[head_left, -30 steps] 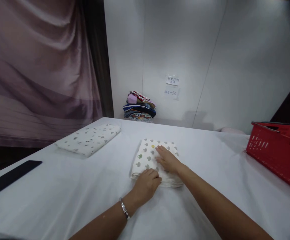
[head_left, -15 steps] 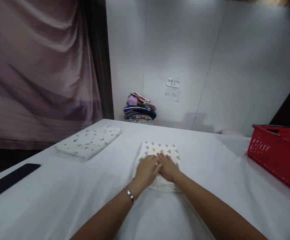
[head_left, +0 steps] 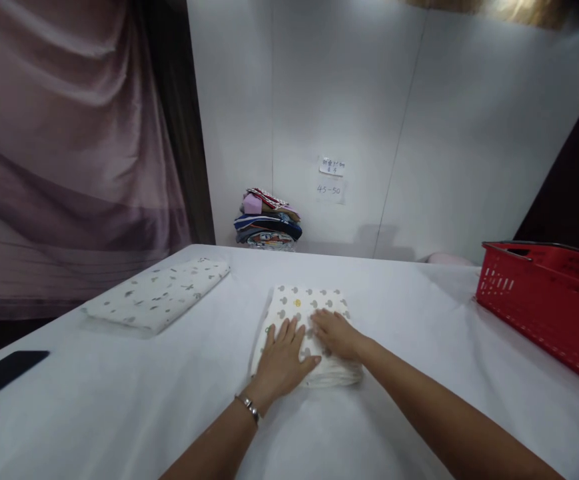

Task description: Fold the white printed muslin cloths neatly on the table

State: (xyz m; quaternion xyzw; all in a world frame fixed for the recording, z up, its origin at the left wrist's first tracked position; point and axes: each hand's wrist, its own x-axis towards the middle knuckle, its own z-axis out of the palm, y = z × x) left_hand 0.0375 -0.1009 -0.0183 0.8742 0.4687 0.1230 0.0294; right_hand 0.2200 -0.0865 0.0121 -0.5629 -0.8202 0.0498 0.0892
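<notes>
**Head view: left hand (head_left: 282, 363) and right hand (head_left: 339, 335) parted on the folded cloth (head_left: 302, 307)**

Half a second ago the two hands were met over the middle; now they are set apart, with a strip of grey print exposed between them. By this, pressure is probably being spread across both sides for flattening. The cloth is kept directly beneath the fingers, its stacked layers showing at the near edge, below the right palm. The left fingers are fanned and laid flat; the right ones are held loosely together, clamped on nothing, though whether they press or skim cannot be told through the blur.

Beyond the left fingertips, a second printed cloth (head_left: 164, 297) is laid; nearer, left of that hand, a black flat object (head_left: 4, 380) is seen. Well right of the right fingers, a red basket (head_left: 544, 313) is placed; past the fingertips, a textile pile (head_left: 269, 223) is stacked. Only the hands themselves are found covering the cloth.
</notes>
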